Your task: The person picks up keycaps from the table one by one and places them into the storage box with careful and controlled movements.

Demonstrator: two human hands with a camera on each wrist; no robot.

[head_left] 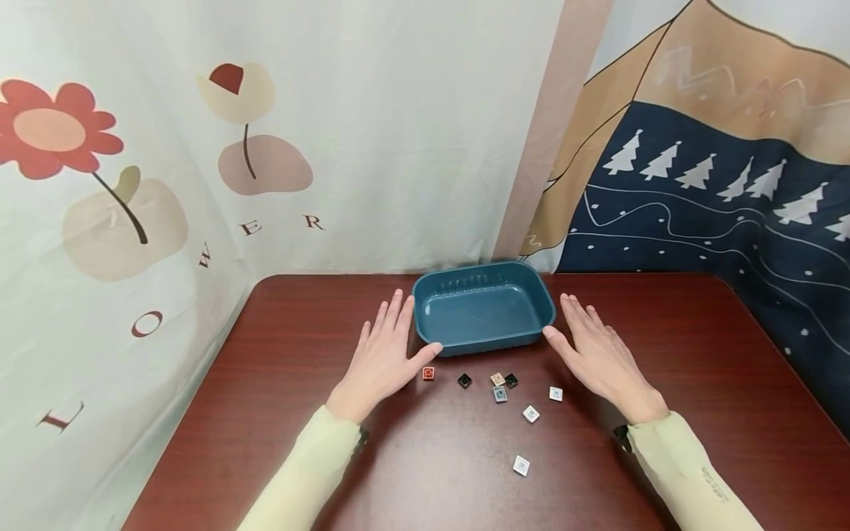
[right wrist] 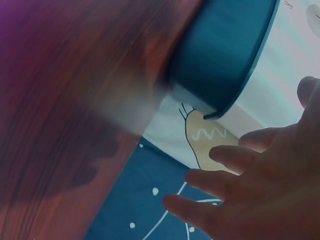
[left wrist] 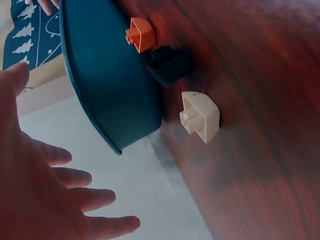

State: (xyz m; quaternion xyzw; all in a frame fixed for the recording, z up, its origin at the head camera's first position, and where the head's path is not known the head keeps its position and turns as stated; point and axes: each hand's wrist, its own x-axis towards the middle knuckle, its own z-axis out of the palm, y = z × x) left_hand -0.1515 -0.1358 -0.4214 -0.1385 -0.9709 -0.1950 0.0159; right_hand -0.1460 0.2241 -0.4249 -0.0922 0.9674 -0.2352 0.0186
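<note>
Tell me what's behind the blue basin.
Behind the blue basin hangs a white cloth with a pink stripe. It hides part of the far edge of the table.

Two hands [head_left: 381, 358], one basin [head_left: 485, 313], at least eight keycaps [head_left: 530, 414]

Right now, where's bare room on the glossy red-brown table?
Bare: table left of the left hand and right of the right hand, to its side edges. Crowded: small square multicoloured keycaps before the blue rectangular plastic tub.
</note>
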